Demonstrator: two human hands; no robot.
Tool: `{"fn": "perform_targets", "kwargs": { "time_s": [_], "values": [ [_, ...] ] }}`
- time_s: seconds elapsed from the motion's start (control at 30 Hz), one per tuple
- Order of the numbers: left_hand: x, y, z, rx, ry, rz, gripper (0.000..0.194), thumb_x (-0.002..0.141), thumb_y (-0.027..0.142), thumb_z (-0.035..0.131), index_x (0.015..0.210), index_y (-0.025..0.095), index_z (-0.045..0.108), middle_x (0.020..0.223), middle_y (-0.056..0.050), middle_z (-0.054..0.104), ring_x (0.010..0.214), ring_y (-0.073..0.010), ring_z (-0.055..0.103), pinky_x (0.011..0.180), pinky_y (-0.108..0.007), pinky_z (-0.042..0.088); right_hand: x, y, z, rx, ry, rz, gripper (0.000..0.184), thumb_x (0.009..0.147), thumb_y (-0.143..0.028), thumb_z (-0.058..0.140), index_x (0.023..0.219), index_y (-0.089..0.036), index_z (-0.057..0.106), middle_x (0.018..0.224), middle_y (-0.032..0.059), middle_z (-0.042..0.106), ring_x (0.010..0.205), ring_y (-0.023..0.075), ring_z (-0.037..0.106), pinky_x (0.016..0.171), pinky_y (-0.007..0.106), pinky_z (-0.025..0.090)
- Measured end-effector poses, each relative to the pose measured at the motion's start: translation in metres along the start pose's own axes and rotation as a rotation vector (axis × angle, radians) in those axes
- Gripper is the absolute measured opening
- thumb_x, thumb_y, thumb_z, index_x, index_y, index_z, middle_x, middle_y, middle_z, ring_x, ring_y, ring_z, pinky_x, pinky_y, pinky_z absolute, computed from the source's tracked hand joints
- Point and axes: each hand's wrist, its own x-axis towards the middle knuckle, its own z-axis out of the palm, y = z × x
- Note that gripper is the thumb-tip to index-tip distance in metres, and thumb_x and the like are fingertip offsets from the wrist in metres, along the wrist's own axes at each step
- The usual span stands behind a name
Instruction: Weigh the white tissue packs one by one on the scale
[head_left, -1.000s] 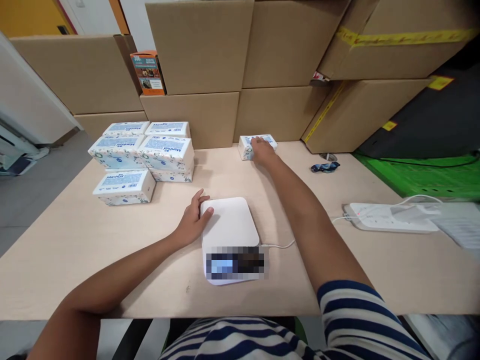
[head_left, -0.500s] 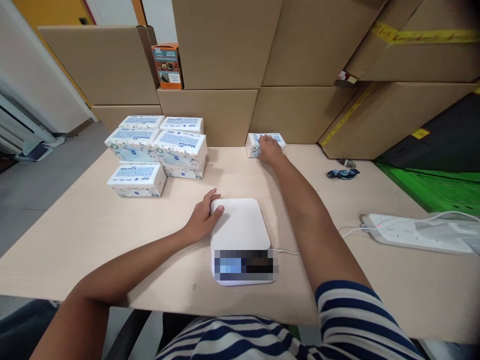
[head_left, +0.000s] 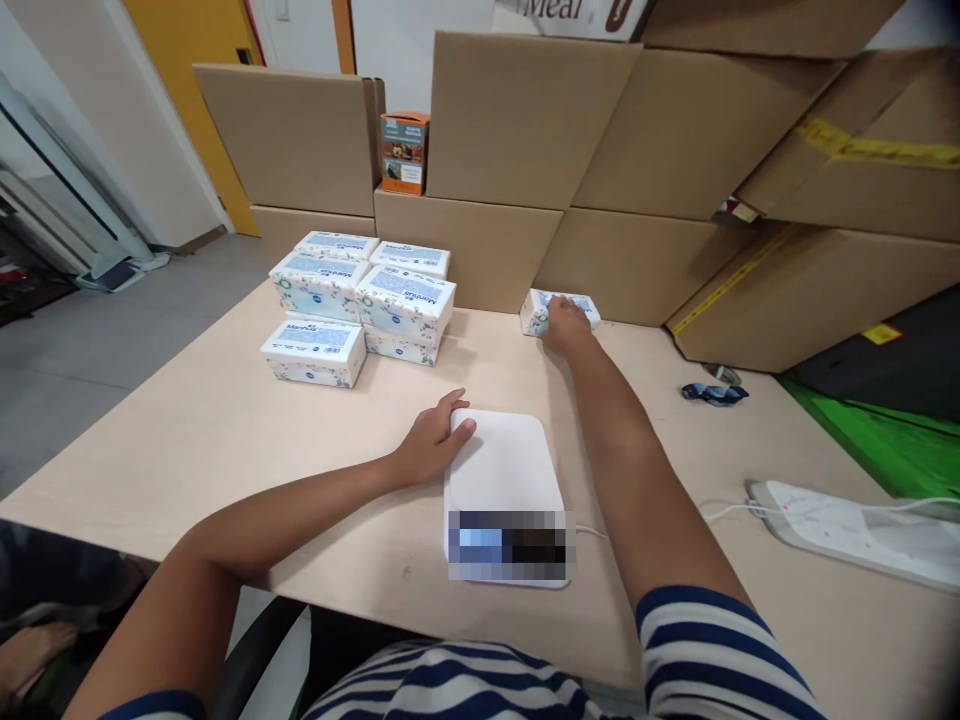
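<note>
My right hand [head_left: 568, 325] reaches to the far side of the table, its fingers closed over a small white tissue pack [head_left: 533, 313] with a blue label, by the cardboard boxes. Nearer me, my left hand [head_left: 436, 440] grips the upper left edge of a flat white device [head_left: 506, 460], thumb on top and fingers along the side. The device lies flat, its lower panel pixelated, with a thin white cable at its right. Left of it stand several stacked tissue packs [head_left: 405, 300]. A single tissue pack [head_left: 313, 352] sits in front of them.
Cardboard boxes [head_left: 517, 120] form a wall behind the table [head_left: 360, 550], with a small orange box [head_left: 405, 155] among them. At right are a dark patterned bundle [head_left: 714, 394], a tape roll [head_left: 721, 374] and a white power strip [head_left: 855, 530]. A person's foot shows at lower left.
The camera view has turned left, so everything sits further right in the picture. Both hands keep their places, the right on the tissue pack and the left on the white device.
</note>
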Motion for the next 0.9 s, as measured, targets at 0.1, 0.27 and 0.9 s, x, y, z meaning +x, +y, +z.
{"fn": "perform_targets", "kwargs": {
  "time_s": [0.1,0.27,0.9],
  "values": [
    [-0.002,0.002,0.000,0.004,-0.004,-0.011,0.084,0.110,0.069,0.042,0.173,0.014,0.033,0.168,-0.022,0.060,0.158,-0.0377,0.056,0.137,-0.057,0.036,-0.009,-0.006,-0.001,-0.010,0.013,-0.002,0.085,0.082,-0.019,0.067,0.162,-0.003,0.046,0.172,0.0374,0.047,0.164,0.0439,0.047,0.132,0.062,0.042],
    [-0.003,0.003,0.003,-0.006,-0.014,-0.026,0.081,0.110,0.062,0.046,0.173,0.012,0.034,0.168,-0.023,0.060,0.160,-0.0386,0.055,0.136,-0.059,0.036,-0.027,-0.020,-0.019,-0.021,0.026,0.044,0.098,0.085,-0.027,0.066,0.175,-0.009,0.033,0.182,0.0389,0.029,0.170,0.0490,0.037,0.128,0.081,0.036],
    [0.004,-0.006,0.011,-0.094,-0.027,0.039,0.066,0.114,0.060,0.039,0.162,0.016,0.052,0.161,-0.018,0.067,0.158,-0.0384,0.057,0.137,-0.058,0.037,-0.146,-0.305,-0.137,0.340,-0.070,-0.647,0.059,0.109,-0.054,0.060,0.154,-0.015,0.059,0.125,0.0151,0.080,0.119,0.0405,0.074,0.106,0.060,0.058]
  ]
}}
